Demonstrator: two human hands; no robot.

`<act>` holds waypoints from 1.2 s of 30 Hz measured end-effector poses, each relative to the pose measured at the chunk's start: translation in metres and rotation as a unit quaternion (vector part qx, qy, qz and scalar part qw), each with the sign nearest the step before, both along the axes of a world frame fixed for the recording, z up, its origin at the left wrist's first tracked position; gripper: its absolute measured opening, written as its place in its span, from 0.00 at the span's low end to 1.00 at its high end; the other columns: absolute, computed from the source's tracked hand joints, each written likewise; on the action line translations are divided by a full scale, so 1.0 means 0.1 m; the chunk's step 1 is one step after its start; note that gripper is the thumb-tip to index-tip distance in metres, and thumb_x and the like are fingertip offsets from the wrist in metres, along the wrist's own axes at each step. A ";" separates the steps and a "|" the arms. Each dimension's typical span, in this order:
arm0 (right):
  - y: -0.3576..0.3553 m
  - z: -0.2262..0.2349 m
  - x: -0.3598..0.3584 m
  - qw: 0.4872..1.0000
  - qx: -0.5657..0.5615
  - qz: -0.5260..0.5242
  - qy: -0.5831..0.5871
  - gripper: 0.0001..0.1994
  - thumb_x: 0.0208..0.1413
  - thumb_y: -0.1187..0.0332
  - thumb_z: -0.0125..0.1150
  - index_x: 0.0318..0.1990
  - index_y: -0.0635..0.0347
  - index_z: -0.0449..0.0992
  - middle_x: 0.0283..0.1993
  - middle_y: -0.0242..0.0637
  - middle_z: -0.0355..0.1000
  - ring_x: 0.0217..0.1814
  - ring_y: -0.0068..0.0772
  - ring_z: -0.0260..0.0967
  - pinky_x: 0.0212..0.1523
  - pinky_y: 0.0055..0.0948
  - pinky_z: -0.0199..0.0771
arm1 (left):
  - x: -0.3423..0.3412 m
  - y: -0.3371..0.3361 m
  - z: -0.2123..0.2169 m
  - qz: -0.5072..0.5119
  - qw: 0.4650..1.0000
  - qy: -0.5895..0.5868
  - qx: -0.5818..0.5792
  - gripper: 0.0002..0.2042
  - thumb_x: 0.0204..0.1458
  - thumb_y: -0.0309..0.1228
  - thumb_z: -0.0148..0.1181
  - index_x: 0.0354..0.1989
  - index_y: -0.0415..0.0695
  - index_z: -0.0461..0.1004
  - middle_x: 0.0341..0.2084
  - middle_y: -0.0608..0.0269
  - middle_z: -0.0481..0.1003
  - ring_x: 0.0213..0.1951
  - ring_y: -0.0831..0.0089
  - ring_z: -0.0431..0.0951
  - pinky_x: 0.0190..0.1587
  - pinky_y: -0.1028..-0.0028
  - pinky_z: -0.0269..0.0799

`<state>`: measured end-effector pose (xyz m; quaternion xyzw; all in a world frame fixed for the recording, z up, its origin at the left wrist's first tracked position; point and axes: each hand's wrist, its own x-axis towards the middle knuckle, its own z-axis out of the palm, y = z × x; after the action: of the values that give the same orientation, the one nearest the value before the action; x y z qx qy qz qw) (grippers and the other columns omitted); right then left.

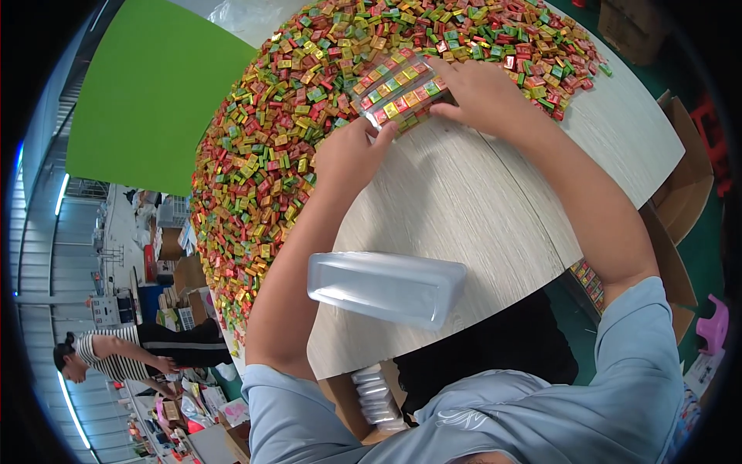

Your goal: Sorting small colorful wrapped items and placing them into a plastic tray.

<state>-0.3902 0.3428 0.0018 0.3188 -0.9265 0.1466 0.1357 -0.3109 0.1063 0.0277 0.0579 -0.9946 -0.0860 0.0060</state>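
**Left grip (pixel 346 156) and right grip (pixel 488 97) clasped one clear pack (pixel 406 87)**

Both hands were grasping it from opposite ends: the left pinched its near-left corner, and the right had its fingers at the far edge, with the thumb lower down. From my remote seat I saw the pack at the near edge of a heap of small wrapped pieces (pixel 255 155), its own red, yellow and green pieces set in rows. I could not tell whether it touched the counter (pixel 479 209). Just nearer the body lay an empty translucent tray (pixel 386 288).

I judged the pack light to moderate in weight, its plastic thin, slick and apt to flex. Holding both ends level seemed safest to me; squeezing mid-length could have bowed it and shifted the rows.
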 end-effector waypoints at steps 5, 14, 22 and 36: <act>-0.02 -0.19 -0.13 0.996 -0.042 0.015 0.077 0.33 0.60 0.49 0.69 0.66 0.60 0.69 0.39 0.45 0.81 0.43 0.48 0.81 0.43 0.46 0.80 | 0.00 0.02 -0.02 -0.005 1.000 0.001 -0.003 0.27 0.64 0.58 0.57 0.39 0.42 0.84 0.28 0.56 0.84 0.34 0.55 0.85 0.39 0.57 0.78; -0.04 -0.07 -0.08 1.000 0.006 0.011 0.017 0.33 0.65 0.47 0.62 0.70 0.57 0.67 0.49 0.45 0.79 0.51 0.49 0.79 0.49 0.46 0.79 | 0.06 -0.01 -0.03 -0.012 1.000 0.010 -0.005 0.25 0.64 0.56 0.57 0.40 0.44 0.84 0.28 0.57 0.83 0.35 0.55 0.86 0.40 0.57 0.78; 0.04 -0.04 -0.17 0.999 -0.032 0.028 -0.031 0.32 0.67 0.45 0.59 0.71 0.53 0.66 0.59 0.48 0.79 0.59 0.52 0.78 0.55 0.47 0.78 | 0.08 -0.04 -0.05 -0.045 0.998 0.031 -0.017 0.23 0.64 0.54 0.57 0.40 0.44 0.83 0.32 0.55 0.85 0.37 0.54 0.86 0.40 0.55 0.79; -0.03 0.04 -0.12 0.982 -0.074 0.077 0.156 0.23 0.69 0.55 0.58 0.65 0.57 0.72 0.59 0.49 0.75 0.61 0.54 0.73 0.61 0.46 0.72 | 2.06 -1.41 0.13 0.050 0.984 0.166 -0.052 0.11 0.65 0.39 0.59 0.41 0.44 0.79 0.35 0.56 0.80 0.43 0.55 0.79 0.48 0.55 0.71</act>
<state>-0.4020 0.3402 0.0055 0.3976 -0.8531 0.1728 0.2904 -0.1049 -0.0351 0.0403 0.0925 -0.9787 -0.0426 0.1782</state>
